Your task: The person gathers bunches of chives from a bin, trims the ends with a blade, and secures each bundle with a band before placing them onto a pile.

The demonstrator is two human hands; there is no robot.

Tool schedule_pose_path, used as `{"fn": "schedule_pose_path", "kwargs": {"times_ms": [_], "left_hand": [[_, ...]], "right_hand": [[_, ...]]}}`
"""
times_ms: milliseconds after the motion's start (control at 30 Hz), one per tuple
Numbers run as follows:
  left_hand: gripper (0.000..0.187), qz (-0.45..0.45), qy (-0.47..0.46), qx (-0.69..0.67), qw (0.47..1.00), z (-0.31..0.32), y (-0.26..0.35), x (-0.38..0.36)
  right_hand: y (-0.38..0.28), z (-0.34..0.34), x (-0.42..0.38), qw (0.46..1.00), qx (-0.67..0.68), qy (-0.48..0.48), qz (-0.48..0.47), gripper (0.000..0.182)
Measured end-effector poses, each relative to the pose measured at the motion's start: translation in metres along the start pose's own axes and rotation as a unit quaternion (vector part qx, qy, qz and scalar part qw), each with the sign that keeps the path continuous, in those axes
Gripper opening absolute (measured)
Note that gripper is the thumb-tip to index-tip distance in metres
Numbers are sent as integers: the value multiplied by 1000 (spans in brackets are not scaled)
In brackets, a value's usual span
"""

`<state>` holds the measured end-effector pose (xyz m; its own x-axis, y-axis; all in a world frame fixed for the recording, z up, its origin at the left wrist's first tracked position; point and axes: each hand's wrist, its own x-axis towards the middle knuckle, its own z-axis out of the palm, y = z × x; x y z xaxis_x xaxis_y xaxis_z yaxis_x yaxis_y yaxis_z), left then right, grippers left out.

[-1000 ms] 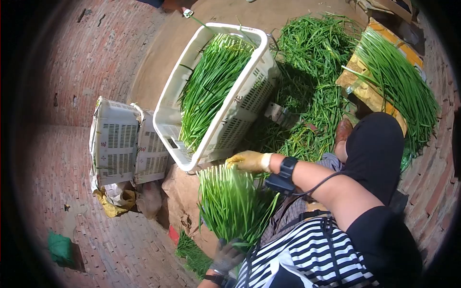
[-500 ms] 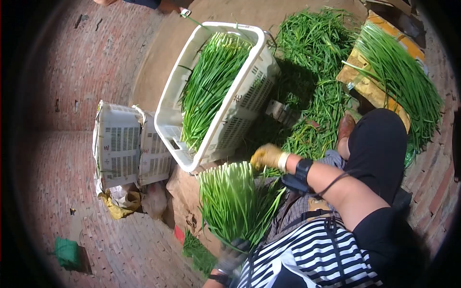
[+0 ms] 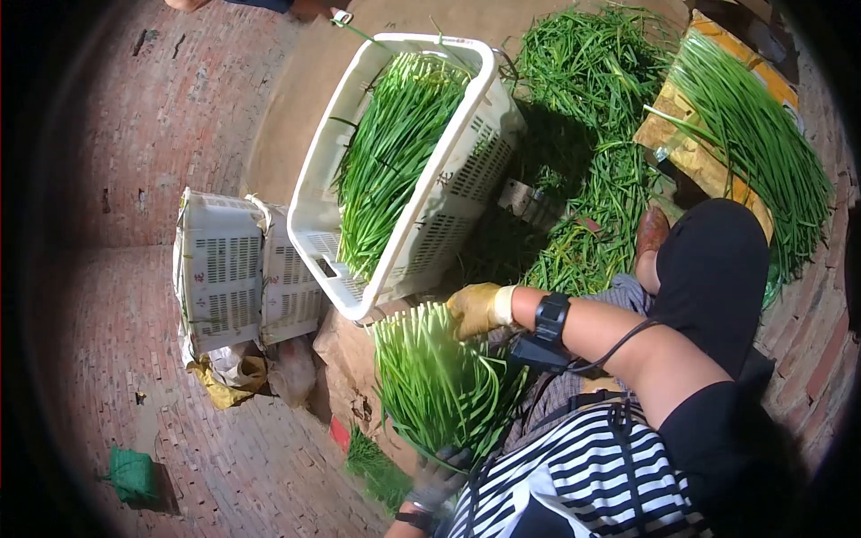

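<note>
I clamp my left hand (image 3: 437, 480) around the chive bundle (image 3: 439, 381) base and rest my curled right hand (image 3: 475, 309) against its tips, patting gently to level them.

Hard, bright daylight falls on the scene, seemingly from the left, since the white crate (image 3: 421, 170) throws a deep, sharp-edged shadow to its right across the loose greens (image 3: 574, 179) on the ground. The crate's sunlit rim is close to washed out, and the pale bundle ends near the gloved right hand (image 3: 475, 309) glare slightly. The fisheye lens bends the brick paving (image 3: 134, 117) into curves, and a black vignette swallows the corners. The centre is crisp; detail softens toward the edges, and the near left hand (image 3: 437, 478) sits in shade.
</note>
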<state>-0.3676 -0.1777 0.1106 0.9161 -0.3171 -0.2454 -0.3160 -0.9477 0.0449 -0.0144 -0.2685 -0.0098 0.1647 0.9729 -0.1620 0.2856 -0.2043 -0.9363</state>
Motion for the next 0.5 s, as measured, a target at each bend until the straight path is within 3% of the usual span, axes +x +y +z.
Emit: {"fn": "schedule_pose_path", "kwargs": {"times_ms": [133, 200, 300, 367, 400, 433, 467, 500], "left_hand": [[16, -5, 24, -7, 1000, 11, -1, -7], [17, -3, 17, 6, 1000, 11, -2, -5], [18, -5, 19, 12, 1000, 12, -2, -6], [18, -5, 18, 15, 1000, 11, -2, -6], [18, -6, 15, 17, 1000, 10, -1, -6], [18, -7, 13, 19, 1000, 9, 0, -5], [18, -8, 14, 17, 1000, 11, 1, -5], [18, -8, 12, 16, 1000, 12, 1, -7]], "right_hand": [[21, -16, -17, 990, 134, -39, 27, 30], [22, -22, -21, 998, 43, -4, 36, 29], [52, -33, -12, 988, -24, 149, 31, 28], [60, -60, -22, 980, -48, 184, 54, 26], [58, -72, -32, 951, -71, 287, 94, 20], [74, -88, -31, 931, -88, 332, 125, 22], [72, -100, -39, 839, -313, 423, 135, 34], [63, -99, -40, 841, -288, 442, 121, 39]]}}
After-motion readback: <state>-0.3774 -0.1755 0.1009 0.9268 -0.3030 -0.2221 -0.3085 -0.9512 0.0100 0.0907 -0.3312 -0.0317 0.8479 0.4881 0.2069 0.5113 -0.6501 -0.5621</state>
